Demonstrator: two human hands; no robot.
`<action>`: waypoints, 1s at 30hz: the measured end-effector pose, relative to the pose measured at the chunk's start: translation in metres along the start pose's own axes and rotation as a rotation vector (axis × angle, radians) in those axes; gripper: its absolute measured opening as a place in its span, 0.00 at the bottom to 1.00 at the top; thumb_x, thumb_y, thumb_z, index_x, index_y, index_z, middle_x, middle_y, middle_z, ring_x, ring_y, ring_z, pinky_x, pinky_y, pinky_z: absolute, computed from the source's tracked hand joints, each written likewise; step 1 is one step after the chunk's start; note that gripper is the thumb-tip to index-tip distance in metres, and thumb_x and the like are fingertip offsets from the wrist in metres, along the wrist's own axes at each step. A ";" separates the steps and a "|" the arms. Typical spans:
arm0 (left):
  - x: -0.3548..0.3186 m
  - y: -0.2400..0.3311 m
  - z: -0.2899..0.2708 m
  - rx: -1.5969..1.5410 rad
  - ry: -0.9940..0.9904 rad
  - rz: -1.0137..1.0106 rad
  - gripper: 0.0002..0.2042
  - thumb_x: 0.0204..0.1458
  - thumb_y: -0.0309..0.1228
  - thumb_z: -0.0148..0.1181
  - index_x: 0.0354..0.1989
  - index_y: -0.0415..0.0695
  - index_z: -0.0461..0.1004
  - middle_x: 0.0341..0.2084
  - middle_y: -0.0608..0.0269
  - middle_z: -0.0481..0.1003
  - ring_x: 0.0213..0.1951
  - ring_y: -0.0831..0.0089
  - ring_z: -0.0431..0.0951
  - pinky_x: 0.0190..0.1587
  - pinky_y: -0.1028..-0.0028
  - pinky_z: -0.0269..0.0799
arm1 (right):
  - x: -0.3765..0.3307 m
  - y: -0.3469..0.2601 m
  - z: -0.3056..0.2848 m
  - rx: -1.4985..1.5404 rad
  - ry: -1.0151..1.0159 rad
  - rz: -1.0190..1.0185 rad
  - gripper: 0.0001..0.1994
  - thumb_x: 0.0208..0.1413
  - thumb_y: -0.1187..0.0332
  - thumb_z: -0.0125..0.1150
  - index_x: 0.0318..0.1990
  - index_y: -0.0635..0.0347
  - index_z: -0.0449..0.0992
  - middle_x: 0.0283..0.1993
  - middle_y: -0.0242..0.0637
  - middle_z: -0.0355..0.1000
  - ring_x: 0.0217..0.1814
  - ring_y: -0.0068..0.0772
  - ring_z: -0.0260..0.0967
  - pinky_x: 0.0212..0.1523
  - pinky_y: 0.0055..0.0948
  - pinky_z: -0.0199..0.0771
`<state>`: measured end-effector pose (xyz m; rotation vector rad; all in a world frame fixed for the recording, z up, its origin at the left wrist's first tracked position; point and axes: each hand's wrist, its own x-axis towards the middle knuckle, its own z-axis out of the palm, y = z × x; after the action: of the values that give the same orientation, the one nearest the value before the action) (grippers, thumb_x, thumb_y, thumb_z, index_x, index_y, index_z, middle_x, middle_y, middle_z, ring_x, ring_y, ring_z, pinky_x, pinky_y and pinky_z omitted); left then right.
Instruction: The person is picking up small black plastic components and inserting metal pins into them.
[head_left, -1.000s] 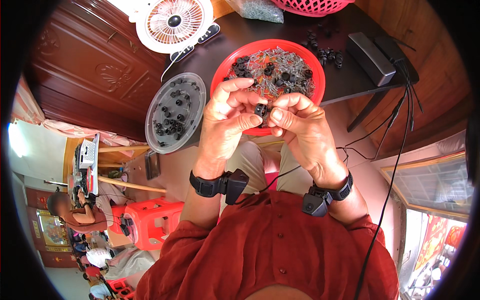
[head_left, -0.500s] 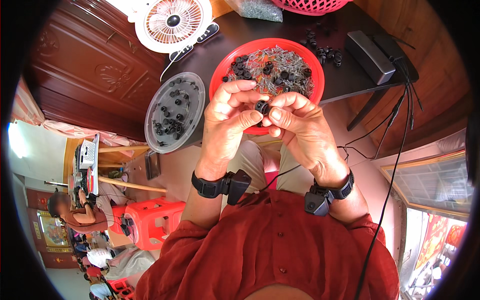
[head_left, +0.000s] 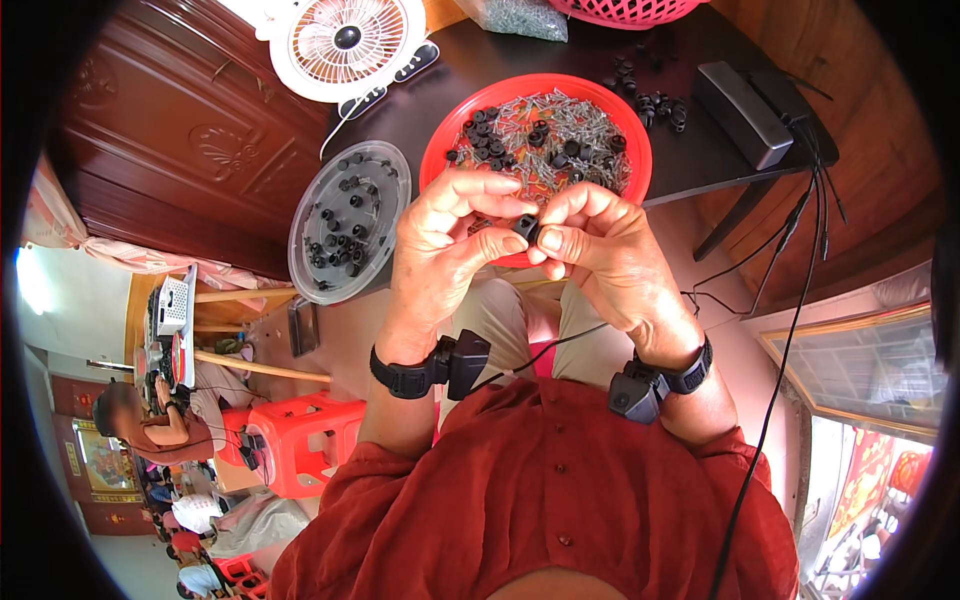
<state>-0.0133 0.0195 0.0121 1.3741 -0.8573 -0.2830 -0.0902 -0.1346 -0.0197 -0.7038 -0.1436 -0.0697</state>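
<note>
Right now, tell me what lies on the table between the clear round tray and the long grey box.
The head view shows the red tray, then loose black pieces.

Left hand (head_left: 440, 232) and right hand (head_left: 612, 250) together pinch a small black part (head_left: 526, 227)

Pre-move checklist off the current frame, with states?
1. Left hand gripping the black plastic part: ok, thumb and fingers.
2. Right hand on the same part: ok, fingertips at its right side.
3. Anything hidden in the right fingertips: cannot tell.
4. Silver metal pins in the red tray: ok, many.
5. Clear plastic tray unobstructed by hands: ok.
</note>
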 end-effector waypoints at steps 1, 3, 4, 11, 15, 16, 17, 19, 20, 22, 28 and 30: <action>0.000 -0.001 -0.001 0.047 -0.032 0.017 0.17 0.43 0.15 0.60 0.43 0.37 0.68 0.35 0.55 0.75 0.40 0.74 0.75 0.42 0.78 0.72 | 0.000 -0.001 -0.001 -0.015 -0.001 0.011 0.04 0.51 0.77 0.58 0.33 0.63 0.70 0.31 0.34 0.71 0.32 0.22 0.70 0.30 0.18 0.69; 0.001 0.005 0.000 0.054 -0.041 -0.013 0.17 0.43 0.15 0.60 0.43 0.37 0.68 0.35 0.56 0.75 0.40 0.74 0.75 0.41 0.78 0.72 | 0.000 -0.002 -0.002 -0.031 0.000 0.023 0.05 0.50 0.77 0.59 0.33 0.63 0.70 0.30 0.35 0.71 0.32 0.22 0.70 0.30 0.18 0.69; 0.001 0.007 0.000 0.064 -0.044 -0.039 0.17 0.42 0.15 0.60 0.43 0.37 0.68 0.35 0.56 0.75 0.40 0.74 0.75 0.41 0.78 0.72 | 0.001 -0.002 -0.001 -0.035 -0.004 0.031 0.05 0.50 0.77 0.59 0.33 0.63 0.69 0.30 0.34 0.71 0.32 0.22 0.70 0.30 0.18 0.69; -0.002 -0.003 0.000 0.015 -0.021 0.028 0.17 0.42 0.15 0.61 0.42 0.36 0.68 0.33 0.57 0.75 0.38 0.74 0.76 0.41 0.77 0.72 | 0.002 0.011 0.001 0.040 -0.016 -0.058 0.07 0.51 0.78 0.58 0.36 0.63 0.67 0.31 0.32 0.69 0.31 0.21 0.68 0.29 0.18 0.69; -0.002 -0.002 0.004 -0.102 0.004 0.025 0.16 0.42 0.14 0.61 0.41 0.36 0.69 0.33 0.57 0.74 0.36 0.74 0.76 0.40 0.77 0.73 | 0.001 0.018 0.005 0.043 0.005 -0.111 0.08 0.52 0.78 0.57 0.37 0.62 0.66 0.32 0.32 0.68 0.31 0.21 0.67 0.30 0.19 0.68; -0.003 -0.002 0.004 -0.125 0.006 0.028 0.16 0.42 0.14 0.61 0.41 0.36 0.69 0.33 0.57 0.74 0.36 0.74 0.76 0.39 0.77 0.74 | 0.000 0.019 0.005 0.060 -0.001 -0.113 0.07 0.52 0.78 0.56 0.37 0.62 0.66 0.32 0.32 0.68 0.30 0.21 0.66 0.31 0.19 0.67; -0.003 -0.003 0.003 -0.123 0.008 0.029 0.16 0.42 0.14 0.61 0.41 0.36 0.69 0.33 0.57 0.74 0.36 0.74 0.76 0.39 0.77 0.74 | 0.000 0.020 0.006 0.077 -0.007 -0.114 0.07 0.53 0.78 0.56 0.37 0.61 0.65 0.32 0.32 0.67 0.30 0.20 0.65 0.31 0.20 0.67; -0.004 -0.006 0.003 -0.076 0.015 0.071 0.15 0.42 0.14 0.61 0.40 0.35 0.69 0.33 0.56 0.74 0.36 0.74 0.76 0.38 0.77 0.75 | -0.001 0.020 0.009 0.107 -0.007 -0.118 0.06 0.53 0.78 0.56 0.36 0.60 0.65 0.32 0.32 0.67 0.30 0.20 0.64 0.31 0.20 0.66; -0.003 -0.006 0.004 -0.077 0.014 0.071 0.15 0.42 0.14 0.61 0.40 0.35 0.69 0.33 0.56 0.74 0.36 0.74 0.76 0.38 0.77 0.75 | -0.001 0.020 0.010 0.137 -0.006 -0.123 0.06 0.53 0.78 0.56 0.35 0.60 0.65 0.32 0.32 0.67 0.30 0.20 0.64 0.32 0.20 0.66; -0.003 -0.004 0.007 -0.107 0.010 0.077 0.15 0.42 0.14 0.61 0.40 0.34 0.69 0.33 0.56 0.74 0.35 0.74 0.76 0.38 0.77 0.75 | 0.000 0.022 0.010 0.172 -0.010 -0.131 0.06 0.53 0.77 0.55 0.35 0.59 0.64 0.32 0.32 0.67 0.30 0.20 0.64 0.32 0.20 0.65; -0.004 -0.002 0.009 -0.061 0.020 0.075 0.15 0.43 0.13 0.59 0.40 0.34 0.69 0.36 0.55 0.73 0.35 0.73 0.75 0.38 0.77 0.75 | 0.006 0.020 0.000 0.238 -0.075 -0.064 0.06 0.53 0.76 0.56 0.36 0.58 0.65 0.33 0.32 0.68 0.31 0.21 0.65 0.32 0.19 0.66; -0.006 -0.003 0.012 -0.122 0.045 0.076 0.15 0.43 0.13 0.59 0.41 0.34 0.68 0.37 0.55 0.73 0.35 0.73 0.75 0.38 0.77 0.75 | 0.006 0.017 0.000 0.228 -0.089 -0.028 0.07 0.53 0.76 0.56 0.38 0.59 0.66 0.33 0.32 0.68 0.32 0.21 0.66 0.32 0.19 0.67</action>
<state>-0.0247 0.0139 0.0061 1.2274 -0.8391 -0.2415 -0.0827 -0.1221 -0.0300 -0.4771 -0.2423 -0.0476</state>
